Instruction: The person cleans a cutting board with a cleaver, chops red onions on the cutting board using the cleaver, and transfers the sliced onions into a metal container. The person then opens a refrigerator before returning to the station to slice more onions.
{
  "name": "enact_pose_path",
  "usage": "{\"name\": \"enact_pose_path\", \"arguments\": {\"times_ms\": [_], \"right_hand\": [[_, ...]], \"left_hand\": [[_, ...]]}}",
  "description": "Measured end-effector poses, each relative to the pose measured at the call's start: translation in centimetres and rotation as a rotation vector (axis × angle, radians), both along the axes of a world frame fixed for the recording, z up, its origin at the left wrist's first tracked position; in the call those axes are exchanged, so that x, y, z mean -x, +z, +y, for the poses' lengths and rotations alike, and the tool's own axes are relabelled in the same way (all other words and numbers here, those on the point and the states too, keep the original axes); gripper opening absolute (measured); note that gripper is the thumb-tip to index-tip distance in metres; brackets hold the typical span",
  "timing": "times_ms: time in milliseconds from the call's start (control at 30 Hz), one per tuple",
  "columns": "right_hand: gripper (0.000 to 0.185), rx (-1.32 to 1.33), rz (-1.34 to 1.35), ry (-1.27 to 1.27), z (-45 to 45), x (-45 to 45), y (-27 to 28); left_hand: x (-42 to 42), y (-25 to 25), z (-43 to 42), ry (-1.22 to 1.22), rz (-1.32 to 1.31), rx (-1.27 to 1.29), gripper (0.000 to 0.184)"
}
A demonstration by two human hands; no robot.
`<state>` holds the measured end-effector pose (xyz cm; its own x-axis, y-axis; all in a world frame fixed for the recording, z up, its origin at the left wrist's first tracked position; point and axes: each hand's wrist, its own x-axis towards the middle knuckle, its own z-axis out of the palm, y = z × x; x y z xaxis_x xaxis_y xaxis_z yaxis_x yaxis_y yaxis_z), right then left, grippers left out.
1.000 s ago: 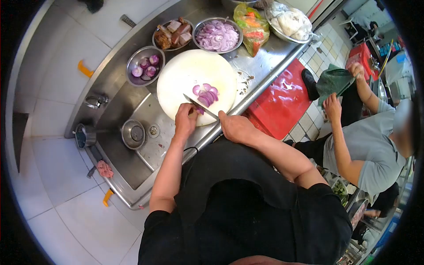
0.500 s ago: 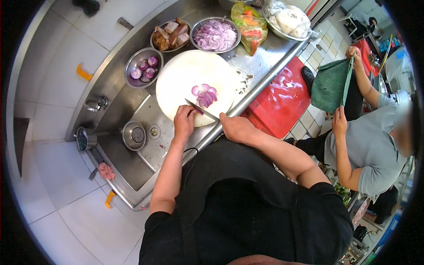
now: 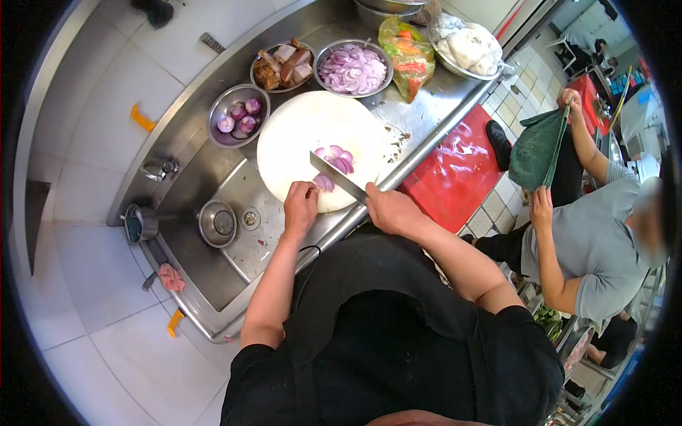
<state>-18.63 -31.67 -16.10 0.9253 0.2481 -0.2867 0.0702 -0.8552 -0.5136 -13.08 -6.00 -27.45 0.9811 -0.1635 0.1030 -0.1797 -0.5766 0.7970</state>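
Observation:
My right hand point(image 3: 395, 211) grips the handle of a kitchen knife point(image 3: 338, 177) with a broad blade. The blade reaches left over a round white cutting board point(image 3: 288, 145). At the board's near edge, my left hand point(image 3: 301, 207) has its fingers curled against a small piece of red onion point(image 3: 324, 183); the fingertips partly hide the contact. On the far side of the blade lies a loose pile of onion slices point(image 3: 342, 160).
Behind the board stand bowls of whole onions point(image 3: 240, 119), meat chunks point(image 3: 288, 65) and sliced onion point(image 3: 353, 69). Beside them are a bag of vegetables point(image 3: 408, 58) and a bowl of pale food point(image 3: 467, 48). A sink point(image 3: 206, 277) lies left. At right, a co-worker point(image 3: 597, 234) holds green cloth point(image 3: 538, 151).
The knife has shifted and now lies between the slice pile and the onion piece by my left hand. The whole view has moved slightly. The co-worker's cloth has drawn together and hangs narrower.

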Motion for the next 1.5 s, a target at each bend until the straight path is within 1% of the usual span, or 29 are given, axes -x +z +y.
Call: {"name": "enact_pose_path", "arguments": {"times_ms": [67,133,233,267,300,367,433,500,533,600,633,700,767,800,867,900,967,1033,1100,1167,1200,1233,1267,1300,1333,1367,1433,1467,1500], "right_hand": [[0.024,0.013,-0.018,-0.014,-0.5,-0.2,0.1],[0.021,0.004,-0.061,-0.032,-1.0,0.0,-0.1],[0.021,0.005,-0.105,-0.084,-1.4,0.4,0.6],[0.021,0.007,-0.106,-0.081,-1.5,0.4,0.7],[0.022,0.009,-0.15,-0.087,-1.8,0.5,0.8],[0.023,0.008,-0.188,-0.099,-2.2,0.7,0.8],[0.027,-0.021,-0.231,-0.087,-2.6,0.6,0.7],[0.028,-0.015,-0.237,-0.058,-2.8,0.5,0.2],[0.028,-0.01,-0.248,-0.023,-2.9,0.4,0.1],[0.027,0.019,-0.253,0.015,-3.4,0.6,0.4],[0.025,0.048,-0.257,0.047,-3.9,0.8,0.7],[0.025,0.045,-0.258,0.042,-5.3,1.6,1.2],[0.025,0.042,-0.244,0.035,-6.6,3.5,1.9],[0.026,-0.008,-0.201,-0.029,-7.1,4.2,2.4],[0.029,-0.147,-0.073,-0.176,-7.4,4.3,3.7],[0.029,-0.152,-0.073,-0.179,-7.9,4.1,2.7],[0.031,-0.255,-0.002,-0.316,-8.9,4.0,-1.5],[0.032,-0.237,0.049,-0.355,-8.9,3.1,-4.4],[0.031,-0.425,0.215,-0.465,-7.9,1.6,-6.5],[0.031,-0.456,0.197,-0.437,-6.1,0.9,-8.6],[0.031,-0.46,0.246,-0.408,-5.2,0.4,-9.4],[0.03,-0.462,0.294,-0.378,-4.2,-0.1,-10.1],[0.03,-0.464,0.342,-0.347,-3.3,-0.7,-10.8],[0.029,-0.496,0.48,-0.352,-2.2,-1.5,-8.5],[0.029,-0.511,0.389,-0.297,-1.4,-1.7,-9.2],[0.029,-0.539,0.353,-0.274,-1.1,-1.6,-9.8],[0.028,-0.568,0.315,-0.251,-0.6,-2.1,-8.6],[0.028,-0.584,0.298,-0.239,-0.7,-2.4,-7.9],[0.027,-0.6,0.282,-0.227,-0.8,-2.8,-7.4]], "left_hand": [[-0.4,0.2,-0.7,0.026,0.044,0.025,0.016],[-0.5,0.0,-1.3,-0.043,-0.082,-0.024,0.019],[-2.4,0.0,-1.9,-0.026,-0.174,0.007,0.019],[-2.8,0.2,-1.8,0.075,-0.076,0.089,0.02],[-3.3,1.1,-1.7,0.078,-0.077,0.09,0.02],[-4.2,2.8,-1.2,0.364,-0.107,0.215,0.019],[-5.3,4.4,-1.7,0.376,-0.141,0.222,0.023],[-5.6,4.9,-3.5,0.1,-0.137,0.002,0.05],[-5.3,5.1,-4.3,0.104,-0.139,0.003,0.05],[-5.0,5.6,-5.4,-0.137,-0.07,-0.449,0.078],[-5.7,4.8,-5.2,-0.131,-0.076,-0.449,0.078],[-7.3,1.7,-4.2,-0.103,0.145,-0.371,0.091],[-7.7,-0.2,-3.2,-0.12,0.07,-0.347,0.09],[-8.2,-0.6,-3.0,-0.133,-0.018,-0.321,0.089],[-8.6,-1.3,-3.5,-0.169,-0.026,-0.322,0.092],[-8.2,-1.6,-3.9,-0.215,-0.006,-0.326,0.096],[-7.0,-1.0,-5.8,-0.234,0.013,-0.343,0.095],[-5.6,-0.5,-7.7,-0.162,-0.036,-0.38,0.095],[-5.1,-0.1,-8.7,-0.128,-0.015,-0.396,0.095],[-5.0,-0.2,-9.4,-0.067,-0.001,-0.38,0.093],[-5.0,0.0,-9.5,-0.049,-0.024,-0.372,0.077],[-5.1,-0.5,-9.5,-0.054,-0.025,-0.371,0.077],[-5.3,-0.9,-9.3,-0.009,-0.043,-0.284,0.07],[-5.4,-1.3,-9.3,0.035,-0.061,-0.197,0.064],[-5.4,-1.2,-9.3,0.099,-0.093,-0.15,0.054],[-5.6,-1.4,-9.3,0.095,-0.094,-0.15,0.054],[-6.3,-1.9,-9.3,0.249,-0.054,-0.001,0.055],[-6.5,-2.2,-9.4,0.298,-0.117,0.043,0.047],[-7.2,-2.1,-9.8,0.299,-0.118,0.044,0.047]]}}
